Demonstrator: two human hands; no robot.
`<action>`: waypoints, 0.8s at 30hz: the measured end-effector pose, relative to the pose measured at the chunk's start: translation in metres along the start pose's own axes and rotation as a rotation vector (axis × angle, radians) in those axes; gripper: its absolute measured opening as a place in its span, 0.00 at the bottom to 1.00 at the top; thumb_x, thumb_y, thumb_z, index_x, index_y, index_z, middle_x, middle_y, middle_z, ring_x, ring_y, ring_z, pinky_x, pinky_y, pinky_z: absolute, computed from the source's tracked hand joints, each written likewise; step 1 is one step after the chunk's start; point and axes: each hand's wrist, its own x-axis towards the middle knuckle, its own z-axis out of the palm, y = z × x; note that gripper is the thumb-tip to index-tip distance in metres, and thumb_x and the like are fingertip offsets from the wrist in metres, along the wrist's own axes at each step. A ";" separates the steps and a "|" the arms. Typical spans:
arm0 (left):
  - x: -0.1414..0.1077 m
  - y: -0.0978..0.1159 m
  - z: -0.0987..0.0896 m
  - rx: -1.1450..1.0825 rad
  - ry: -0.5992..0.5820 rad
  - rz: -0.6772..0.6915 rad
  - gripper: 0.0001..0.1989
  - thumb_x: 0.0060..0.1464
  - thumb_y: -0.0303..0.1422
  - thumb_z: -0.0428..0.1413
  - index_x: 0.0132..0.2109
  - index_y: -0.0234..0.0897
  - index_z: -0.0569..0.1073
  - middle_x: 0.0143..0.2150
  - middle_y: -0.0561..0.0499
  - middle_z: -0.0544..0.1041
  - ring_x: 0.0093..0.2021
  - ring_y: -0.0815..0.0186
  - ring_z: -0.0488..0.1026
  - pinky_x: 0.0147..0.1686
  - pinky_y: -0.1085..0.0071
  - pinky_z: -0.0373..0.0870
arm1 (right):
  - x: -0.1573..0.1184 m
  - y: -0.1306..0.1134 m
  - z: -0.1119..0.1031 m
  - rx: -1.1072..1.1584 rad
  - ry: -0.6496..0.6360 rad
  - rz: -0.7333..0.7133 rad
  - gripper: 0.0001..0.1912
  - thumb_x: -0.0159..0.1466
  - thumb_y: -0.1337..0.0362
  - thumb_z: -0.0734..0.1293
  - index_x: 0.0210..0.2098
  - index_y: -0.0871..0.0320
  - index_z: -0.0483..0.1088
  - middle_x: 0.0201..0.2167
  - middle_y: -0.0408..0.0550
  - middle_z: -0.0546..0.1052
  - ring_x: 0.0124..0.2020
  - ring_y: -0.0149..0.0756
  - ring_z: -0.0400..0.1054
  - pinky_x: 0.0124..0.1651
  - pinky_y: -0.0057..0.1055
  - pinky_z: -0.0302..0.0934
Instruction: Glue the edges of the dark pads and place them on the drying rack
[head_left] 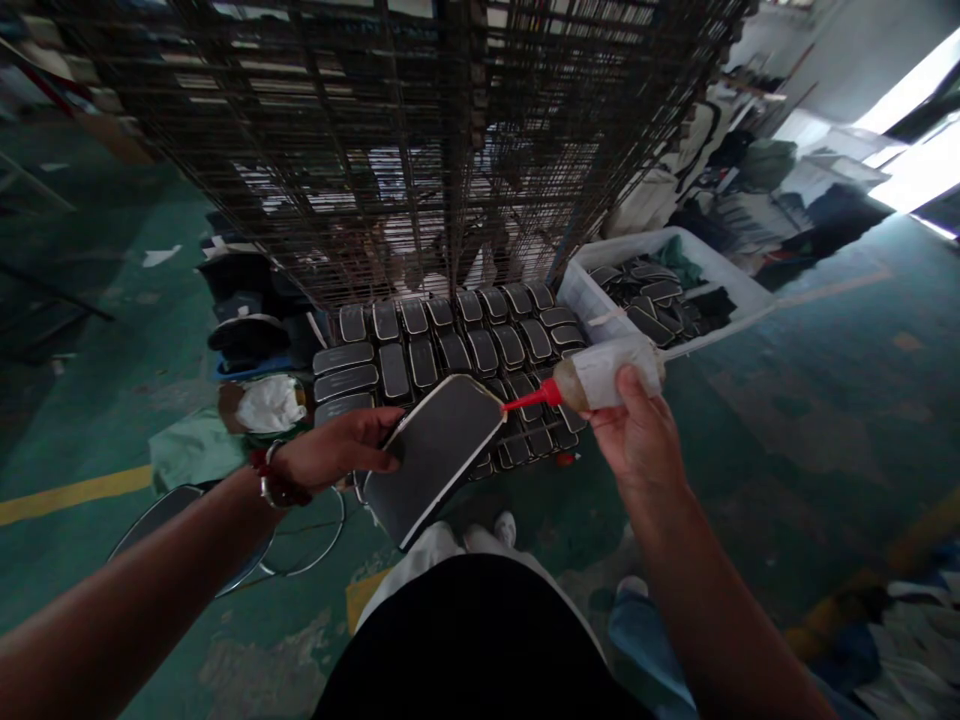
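My left hand grips the left edge of a dark grey, rounded panel with a pale line along its rim. The panel is held tilted in front of my body. In my right hand is a squeeze bottle with a pale wrap round it, held on its side. Its red nozzle points left, and the tip meets the panel's upper right edge. My right thumb presses on the bottle's side.
Rows of similar dark panels lie beneath a tall wire rack. A white bin of dark pieces stands to the right. Dark bundles are stacked at left, near a round-framed stool.
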 end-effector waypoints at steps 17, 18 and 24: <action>0.014 -0.009 0.002 -0.020 -0.090 0.080 0.20 0.43 0.19 0.67 0.46 0.34 0.83 0.38 0.42 0.85 0.35 0.56 0.84 0.36 0.65 0.81 | -0.024 0.012 0.004 0.088 0.106 0.062 0.17 0.57 0.54 0.78 0.42 0.54 0.77 0.34 0.41 0.82 0.32 0.32 0.76 0.30 0.26 0.70; 0.014 -0.009 0.002 -0.024 -0.086 0.079 0.20 0.43 0.19 0.67 0.46 0.34 0.83 0.38 0.42 0.85 0.35 0.56 0.84 0.36 0.65 0.81 | -0.027 0.012 0.004 0.085 0.111 0.067 0.17 0.57 0.54 0.79 0.41 0.54 0.77 0.34 0.41 0.82 0.32 0.32 0.76 0.30 0.27 0.71; 0.017 -0.012 0.001 -0.073 -0.042 0.055 0.20 0.43 0.18 0.66 0.45 0.34 0.81 0.40 0.42 0.85 0.35 0.56 0.84 0.35 0.64 0.82 | -0.042 0.019 0.006 0.060 0.133 0.067 0.15 0.58 0.54 0.78 0.40 0.53 0.77 0.34 0.42 0.82 0.33 0.34 0.77 0.30 0.28 0.71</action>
